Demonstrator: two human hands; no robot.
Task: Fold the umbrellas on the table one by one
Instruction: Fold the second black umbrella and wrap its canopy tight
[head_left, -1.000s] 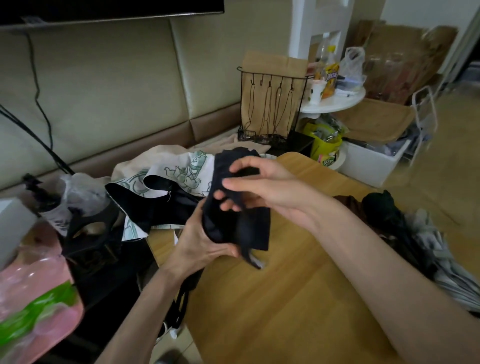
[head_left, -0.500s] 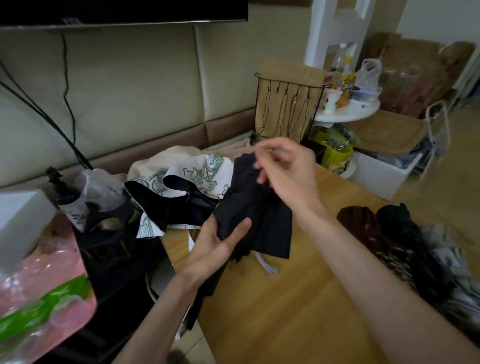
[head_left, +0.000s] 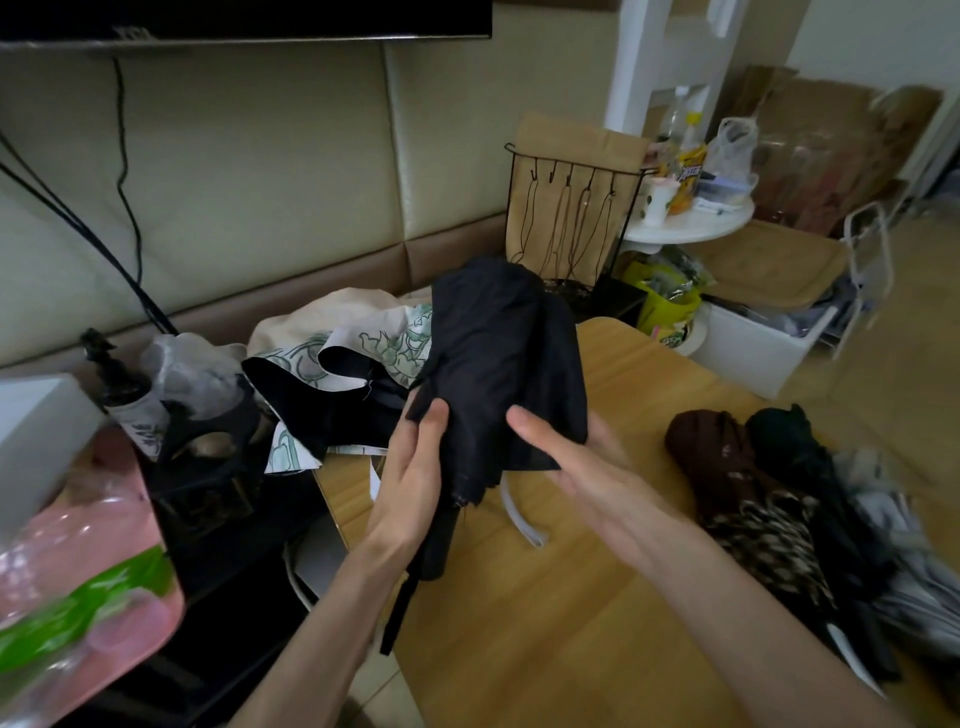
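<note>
A black folding umbrella (head_left: 498, 364) stands nearly upright above the left end of the wooden table (head_left: 561, 613), its cloth bunched and its handle pointing down. My left hand (head_left: 410, 488) holds it from the left with the thumb laid up the cloth. My right hand (head_left: 582, 462) lies against its right side with straight fingers under the loose cloth. A white strap hangs below the cloth. A white umbrella with a green pattern (head_left: 358, 353) lies spread open behind. Several folded dark umbrellas (head_left: 769, 493) lie at the right of the table.
A black wire rack (head_left: 566, 218) and a brown paper bag stand behind the table. A round white side table (head_left: 691, 228) holds bottles and a cup. A white bin (head_left: 758, 348) sits on the floor. At left are a pink and green bag (head_left: 88, 587) and dark items.
My right hand came down from the top of the black umbrella to its right side. The umbrella now stands more upright, and the view has shifted.
</note>
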